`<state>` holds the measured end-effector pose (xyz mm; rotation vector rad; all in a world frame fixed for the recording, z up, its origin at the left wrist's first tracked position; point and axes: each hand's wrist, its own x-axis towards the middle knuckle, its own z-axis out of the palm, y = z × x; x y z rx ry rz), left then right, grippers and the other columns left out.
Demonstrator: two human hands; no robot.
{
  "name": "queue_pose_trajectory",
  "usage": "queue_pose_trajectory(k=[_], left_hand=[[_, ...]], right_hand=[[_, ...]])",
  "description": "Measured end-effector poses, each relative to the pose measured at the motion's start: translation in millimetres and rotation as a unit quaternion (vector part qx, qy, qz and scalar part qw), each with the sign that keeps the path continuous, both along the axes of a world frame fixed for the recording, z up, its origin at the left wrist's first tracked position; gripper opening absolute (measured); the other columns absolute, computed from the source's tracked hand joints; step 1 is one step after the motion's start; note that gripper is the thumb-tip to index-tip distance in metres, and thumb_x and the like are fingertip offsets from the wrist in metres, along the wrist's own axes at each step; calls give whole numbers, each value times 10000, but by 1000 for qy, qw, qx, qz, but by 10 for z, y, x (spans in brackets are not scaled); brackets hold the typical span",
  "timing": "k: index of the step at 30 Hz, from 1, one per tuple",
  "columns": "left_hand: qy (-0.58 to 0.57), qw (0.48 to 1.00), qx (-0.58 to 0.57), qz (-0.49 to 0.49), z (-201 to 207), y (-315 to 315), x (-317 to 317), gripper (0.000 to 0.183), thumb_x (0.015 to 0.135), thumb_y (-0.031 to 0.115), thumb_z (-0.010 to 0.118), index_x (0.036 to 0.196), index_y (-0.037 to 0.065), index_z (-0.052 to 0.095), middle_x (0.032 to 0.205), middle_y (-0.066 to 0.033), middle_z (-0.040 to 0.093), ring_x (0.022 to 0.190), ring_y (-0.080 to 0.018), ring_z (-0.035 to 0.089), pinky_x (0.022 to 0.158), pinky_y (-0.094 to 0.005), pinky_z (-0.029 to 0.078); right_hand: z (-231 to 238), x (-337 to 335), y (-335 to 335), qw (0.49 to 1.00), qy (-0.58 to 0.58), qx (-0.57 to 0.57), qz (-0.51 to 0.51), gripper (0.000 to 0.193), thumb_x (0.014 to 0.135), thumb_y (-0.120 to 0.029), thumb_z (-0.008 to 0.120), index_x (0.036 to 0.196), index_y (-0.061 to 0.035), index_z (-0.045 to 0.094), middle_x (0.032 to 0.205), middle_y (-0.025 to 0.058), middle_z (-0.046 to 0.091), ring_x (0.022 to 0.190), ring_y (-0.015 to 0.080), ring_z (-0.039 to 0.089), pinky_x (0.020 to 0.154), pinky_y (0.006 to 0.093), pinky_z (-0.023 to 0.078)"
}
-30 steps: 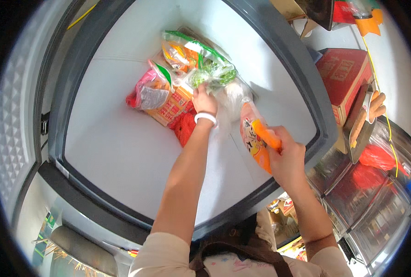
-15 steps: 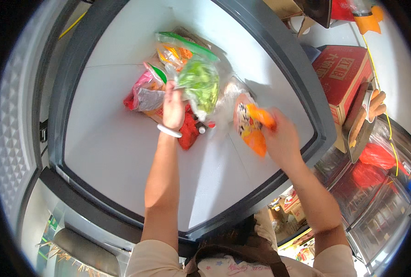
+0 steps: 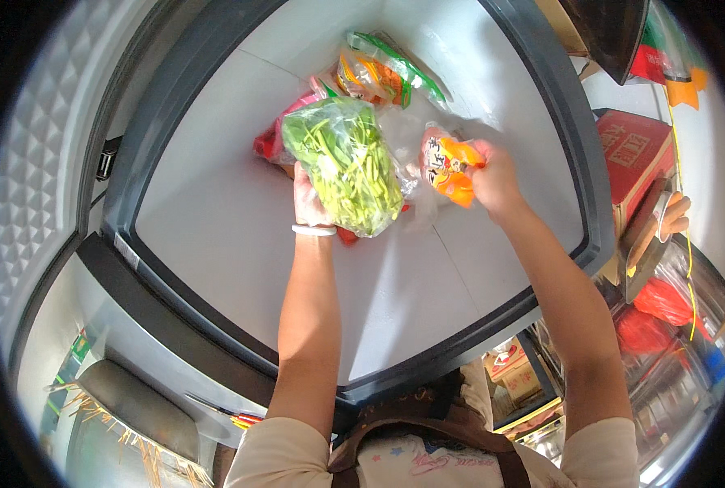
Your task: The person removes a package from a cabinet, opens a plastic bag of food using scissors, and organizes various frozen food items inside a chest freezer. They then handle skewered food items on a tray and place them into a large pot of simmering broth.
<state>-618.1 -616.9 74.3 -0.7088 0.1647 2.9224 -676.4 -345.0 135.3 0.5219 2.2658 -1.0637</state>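
My left hand (image 3: 308, 202) holds up a clear plastic bag of leafy green vegetables (image 3: 345, 167), its fingers mostly hidden behind the bag. A white band circles that wrist. To the right, my right hand (image 3: 497, 175) is closed on the orange end of a printed plastic packet (image 3: 448, 167), which tilts over the other bags. Both hands are inside a white-lined chest freezer (image 3: 216, 236). Behind the greens lie a zip bag with a green top edge and orange contents (image 3: 379, 80) and a pink-red bag (image 3: 275, 138), partly covered.
A dark grey rim (image 3: 594, 203) surrounds the freezer opening, with a dimpled white panel (image 3: 45, 146) at the left. Outside on the right stand a red carton (image 3: 635, 150) and red plastic bags (image 3: 659, 301). A bundle of thin sticks (image 3: 147, 451) lies at lower left.
The bag of greens has come up toward me in my left hand. My right hand has moved farther into the freezer with the orange packet. The whole view has shifted.
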Motion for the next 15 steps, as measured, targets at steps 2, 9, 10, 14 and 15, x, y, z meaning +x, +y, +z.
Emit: queue_pose_trajectory(k=[2, 9, 10, 14, 15], left_hand=[[-54, 998, 14, 12, -160, -91, 69, 418, 931, 330, 504, 1223, 36, 559, 1206, -123, 620, 1088, -283, 600, 949, -439, 497], [-144, 986, -21, 87, -628, -190, 489, 396, 908, 285, 474, 1185, 17, 565, 1167, -130, 640, 1092, -286, 605, 956, -473, 489], [-140, 985, -22, 96, -624, -191, 541, 390, 907, 279, 470, 1180, 17, 566, 1165, -130, 641, 1090, -285, 607, 953, -476, 491], [-259, 956, -108, 90, -330, -42, 449, 385, 907, 279, 481, 1193, 29, 543, 1185, -123, 618, 1081, -288, 600, 936, -467, 501], [-265, 948, -150, 90, -342, -43, 440, 398, 908, 293, 495, 1208, 34, 523, 1179, -115, 604, 1071, -289, 593, 916, -462, 503]], right_hand=[[124, 22, -3, 999, -19, 9, 35, 326, 799, 82, 533, 1096, -11, 629, 988, 116, 672, 927, 201, 629, 824, 310, 484], [-20, 94, -124, 992, 29, 83, 89, 332, 771, 14, 587, 1090, -58, 644, 967, 151, 689, 892, 288, 664, 788, 354, 508], [36, 15, -264, 989, 21, 102, 109, 314, 778, 22, 591, 1075, -66, 644, 966, 128, 691, 879, 268, 663, 781, 343, 505], [-22, -162, -624, 946, -32, 225, 232, 543, 768, -86, 666, 1284, -145, 509, 1266, 169, 556, 949, 372, 645, 834, 413, 521], [-102, -178, -703, 941, -51, 228, 246, 610, 770, -119, 684, 1334, -164, 455, 1339, 171, 495, 997, 389, 627, 861, 450, 516]])
